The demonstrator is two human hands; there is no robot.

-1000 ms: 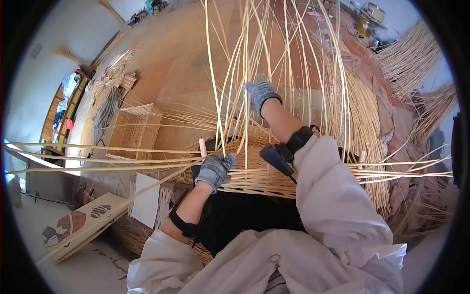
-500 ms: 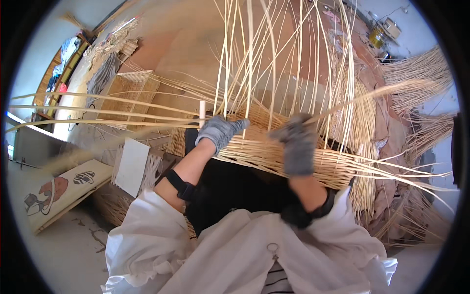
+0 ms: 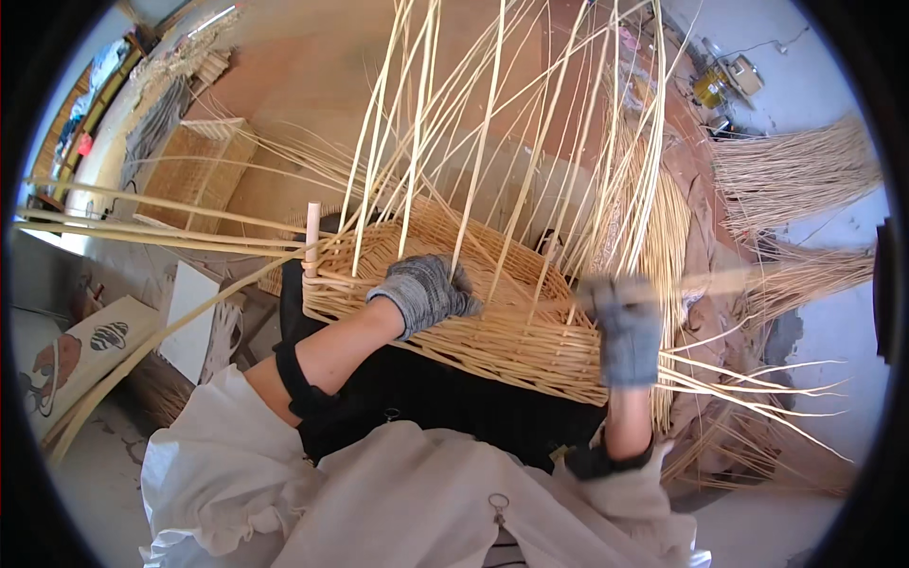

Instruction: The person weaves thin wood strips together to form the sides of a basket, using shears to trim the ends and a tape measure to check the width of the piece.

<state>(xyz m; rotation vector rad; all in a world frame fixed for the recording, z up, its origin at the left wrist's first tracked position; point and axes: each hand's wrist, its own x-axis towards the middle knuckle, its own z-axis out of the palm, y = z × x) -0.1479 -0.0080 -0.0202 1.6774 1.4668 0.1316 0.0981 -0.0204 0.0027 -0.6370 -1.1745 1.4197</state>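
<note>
At lower left, painted board [image 3: 71, 355]; L hand [image 3: 428, 289] fingers grip basket [image 3: 492, 327], R hand [image 3: 625, 327] holds cane [image 3: 748, 277].

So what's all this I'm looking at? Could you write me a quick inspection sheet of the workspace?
Surface: half-woven wicker basket rests on the person's lap, on a black apron.
Job's things: long pale cane stakes rise from the basket rim; more strands trail out to the left; a short pale peg stands at the rim.
Clutter: bundles of straw-like cane to the right; a flat woven panel upper left; a painted board on the floor.
Grippers: left hand, in a grey glove, rests on the basket's weave; right hand, gloved and blurred, grips a strand at the rim.
Cables: nothing seen.
Surroundings: workshop floor; small items far upper right, too small to tell.
</note>
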